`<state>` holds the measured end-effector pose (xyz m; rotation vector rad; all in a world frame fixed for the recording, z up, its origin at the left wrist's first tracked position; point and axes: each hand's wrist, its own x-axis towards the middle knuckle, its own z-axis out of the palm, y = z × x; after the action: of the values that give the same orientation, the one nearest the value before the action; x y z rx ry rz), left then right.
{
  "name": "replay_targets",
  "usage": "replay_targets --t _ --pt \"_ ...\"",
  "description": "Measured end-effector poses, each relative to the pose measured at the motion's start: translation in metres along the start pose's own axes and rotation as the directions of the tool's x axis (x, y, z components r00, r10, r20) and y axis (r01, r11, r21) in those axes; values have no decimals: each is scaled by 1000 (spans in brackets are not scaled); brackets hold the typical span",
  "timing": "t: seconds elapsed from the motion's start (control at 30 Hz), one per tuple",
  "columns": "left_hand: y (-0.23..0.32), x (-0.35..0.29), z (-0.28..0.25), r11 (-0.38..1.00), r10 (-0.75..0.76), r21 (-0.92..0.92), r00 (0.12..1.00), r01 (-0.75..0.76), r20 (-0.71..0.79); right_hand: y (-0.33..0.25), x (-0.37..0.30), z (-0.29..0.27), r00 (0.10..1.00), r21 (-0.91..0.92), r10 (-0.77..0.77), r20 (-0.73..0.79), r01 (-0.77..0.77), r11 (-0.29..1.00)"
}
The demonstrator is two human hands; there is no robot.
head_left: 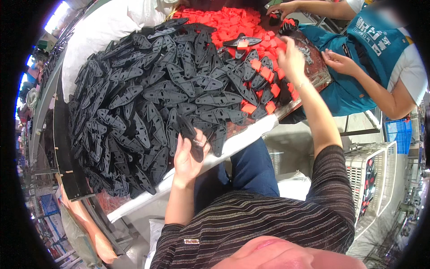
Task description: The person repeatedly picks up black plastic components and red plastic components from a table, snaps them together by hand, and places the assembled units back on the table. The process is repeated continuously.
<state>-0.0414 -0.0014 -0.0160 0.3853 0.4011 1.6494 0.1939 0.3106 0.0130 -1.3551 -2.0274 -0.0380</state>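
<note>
My left hand (190, 157) is closed around a black plastic clamp (191, 139) at the near edge of the table, and a small metal coil spring shows beside the fingers. Farther right, my right hand (292, 59) reaches over the edge of the red plastic pads (237, 24), its thumb and forefinger apart and nothing visible between them. Long, pointed black plastic clamp halves (165, 92) lie in a large heap left of that hand. Several black pieces near it have red pads (248, 107) on or against them.
Across the corner at the right, a co-worker in a teal apron (378, 40) has one hand (282, 9) at black and red pieces. Small metal parts (307, 51) lie at the table's right end. A white sack (103, 36) borders the heap. White crates (369, 179) stand at right.
</note>
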Motion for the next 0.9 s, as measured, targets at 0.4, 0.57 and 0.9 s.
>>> replay_targets --t 0.4,0.57,0.9 --pt "-14 -19 38 856 286 479 950 -196 -123 -187 -193 -65 871 867 -206 447 -364 342" --pt "-9 -40 47 812 377 520 918 -265 -121 -207 -196 -87 911 853 -258 323 -161 497" --pt "-23 -68 50 814 345 526 934 -248 -93 -214 -221 -107 916 795 -200 348 -175 580"
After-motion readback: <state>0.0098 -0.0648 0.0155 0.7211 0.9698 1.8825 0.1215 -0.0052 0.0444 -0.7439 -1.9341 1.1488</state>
